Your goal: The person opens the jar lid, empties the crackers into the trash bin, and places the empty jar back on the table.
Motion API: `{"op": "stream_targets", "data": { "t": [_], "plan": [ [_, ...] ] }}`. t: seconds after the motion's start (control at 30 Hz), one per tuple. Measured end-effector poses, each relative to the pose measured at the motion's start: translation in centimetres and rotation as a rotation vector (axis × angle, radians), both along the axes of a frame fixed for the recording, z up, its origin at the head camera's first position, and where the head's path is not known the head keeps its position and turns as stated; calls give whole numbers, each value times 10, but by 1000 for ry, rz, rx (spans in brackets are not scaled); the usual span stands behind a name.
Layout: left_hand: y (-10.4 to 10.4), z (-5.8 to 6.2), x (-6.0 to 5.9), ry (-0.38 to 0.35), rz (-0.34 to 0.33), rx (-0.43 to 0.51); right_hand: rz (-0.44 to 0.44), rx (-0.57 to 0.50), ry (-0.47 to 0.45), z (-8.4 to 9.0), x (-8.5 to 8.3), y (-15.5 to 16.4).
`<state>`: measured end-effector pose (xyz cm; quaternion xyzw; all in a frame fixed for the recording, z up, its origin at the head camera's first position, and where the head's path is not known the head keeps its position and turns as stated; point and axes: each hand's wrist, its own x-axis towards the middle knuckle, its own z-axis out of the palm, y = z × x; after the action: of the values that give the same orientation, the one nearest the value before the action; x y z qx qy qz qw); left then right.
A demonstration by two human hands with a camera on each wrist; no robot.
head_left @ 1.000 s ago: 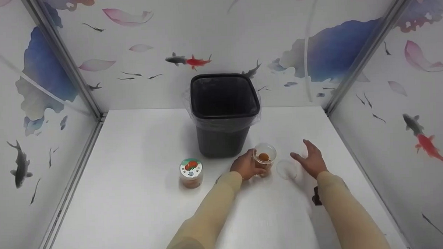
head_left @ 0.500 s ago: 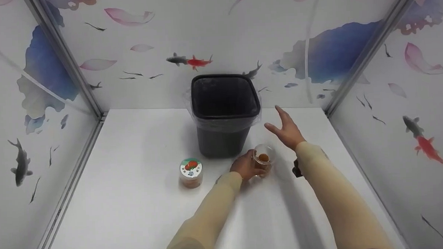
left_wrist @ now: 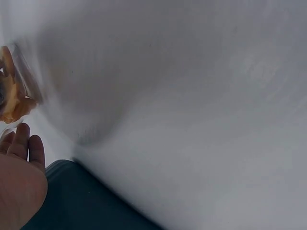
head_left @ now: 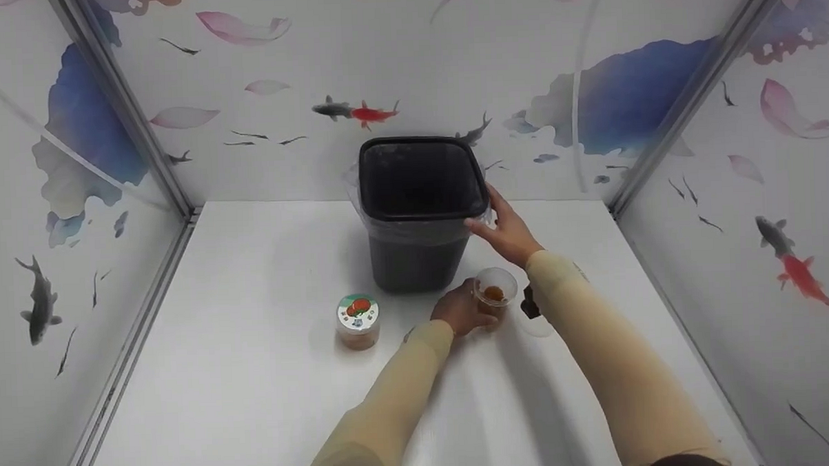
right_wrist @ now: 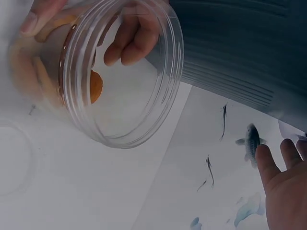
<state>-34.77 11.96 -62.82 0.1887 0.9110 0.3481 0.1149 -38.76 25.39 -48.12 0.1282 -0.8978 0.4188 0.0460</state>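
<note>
Orange pieces [right_wrist: 96, 87] in clear round jar [right_wrist: 120, 103]

Lidded jar [head_left: 358, 324] left; open jar [head_left: 497, 285] right; bin [head_left: 415, 260] behind both.

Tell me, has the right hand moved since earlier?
Yes: in the head view, the right hand has moved left and forward, toward the black bin.
</note>
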Motion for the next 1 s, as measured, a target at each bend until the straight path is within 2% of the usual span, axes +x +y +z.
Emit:
{"op": "stream_targets", "data": {
  "t": [0.27,0.57,1.0],
  "plan": [
    [1,-1,-3,-16,4,0,12,-18,16,0,-1,-6],
    [1,-2,-2,-50,13,21,16,-53,-11,-1,2,-8],
    [5,-3,0,16,-13,34,10,-71,-12,-2,3,-8]
  ]
}}
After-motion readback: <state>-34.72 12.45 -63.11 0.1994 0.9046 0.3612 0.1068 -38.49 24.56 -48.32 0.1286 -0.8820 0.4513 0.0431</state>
